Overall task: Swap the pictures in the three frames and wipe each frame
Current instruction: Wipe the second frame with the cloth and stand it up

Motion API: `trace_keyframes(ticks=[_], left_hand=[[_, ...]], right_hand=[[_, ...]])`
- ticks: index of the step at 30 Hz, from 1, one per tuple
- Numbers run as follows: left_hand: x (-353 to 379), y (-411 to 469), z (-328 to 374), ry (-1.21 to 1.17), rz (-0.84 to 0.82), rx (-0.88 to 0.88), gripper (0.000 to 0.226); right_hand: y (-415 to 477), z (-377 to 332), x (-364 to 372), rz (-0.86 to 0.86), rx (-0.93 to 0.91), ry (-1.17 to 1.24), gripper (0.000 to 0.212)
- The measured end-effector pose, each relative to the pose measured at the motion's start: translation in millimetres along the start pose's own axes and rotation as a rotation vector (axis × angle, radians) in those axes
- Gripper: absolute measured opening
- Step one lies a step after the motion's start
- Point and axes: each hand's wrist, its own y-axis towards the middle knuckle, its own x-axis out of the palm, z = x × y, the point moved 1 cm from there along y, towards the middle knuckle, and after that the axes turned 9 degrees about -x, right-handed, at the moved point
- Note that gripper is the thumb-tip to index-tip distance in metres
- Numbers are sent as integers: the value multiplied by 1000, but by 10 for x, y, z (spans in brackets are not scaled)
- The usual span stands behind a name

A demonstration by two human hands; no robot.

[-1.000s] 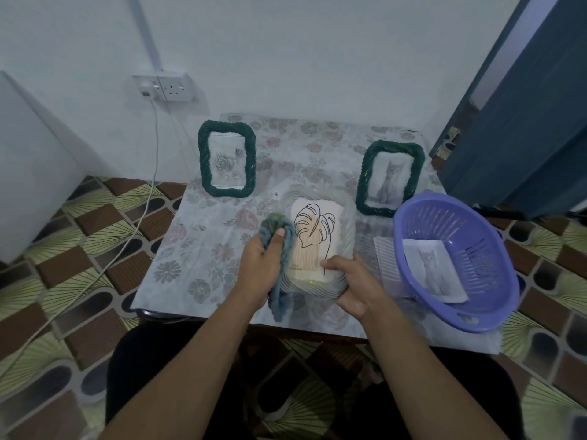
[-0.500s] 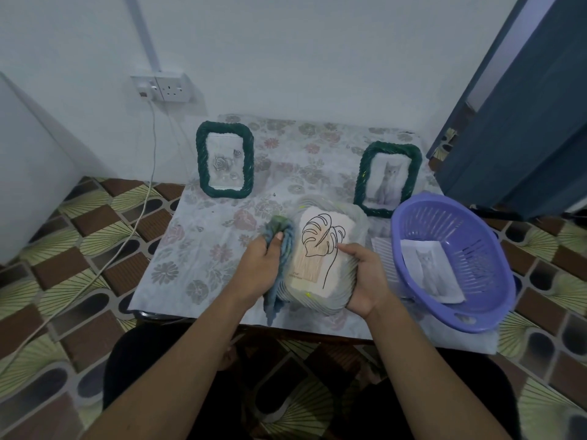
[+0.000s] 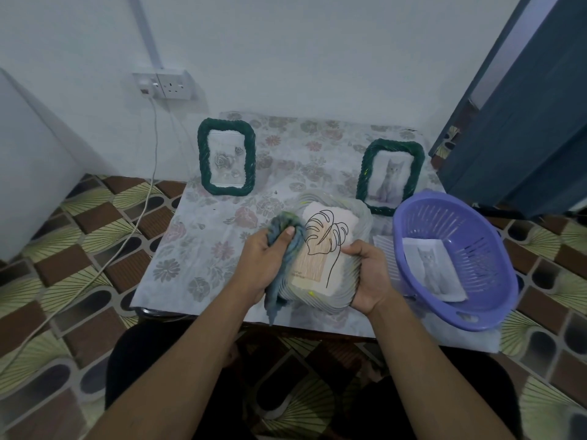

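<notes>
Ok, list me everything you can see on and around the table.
rose frame: one, dark green, standing at the table's back left
cat frame: one, dark green, standing back right, behind the basket
leaf frame: one, pale, held over the table's near edge
cloth: one, blue-green, against the leaf frame's left side
basket: one, purple, table's right side
loose cat picture: one, grey-white, inside the basket
table: one, floral cover
socket: one, white, on the wall, cable plugged in
door: one, dark blue, far right
left hand: grips the cloth
right hand: holds the leaf frame's right edge
</notes>
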Motion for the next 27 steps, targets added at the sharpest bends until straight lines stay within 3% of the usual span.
trace_keyframes(ticks=[5, 8, 14, 19, 24, 27], left_hand=[[-214, 19, 65, -38, -243, -195, 14], [-272, -5, 72, -40, -314, -217, 15], [-181, 41, 31, 20, -213, -182, 16], [-22, 34, 9, 100, 19, -52, 17], [-12, 80, 7, 345, 174, 3, 52], [37, 66, 16, 373, 257, -54, 52]], right_hand=[[-17, -58, -50, 55, -3, -34, 63], [-5, -71, -14, 77, 14, -56, 45], [-7, -13, 41, 69, 15, -44, 47], [-30, 96, 47, 49, 15, 47, 53], [-81, 125, -15, 38, 10, 44, 52], [-109, 151, -55, 34, 13, 50, 53]])
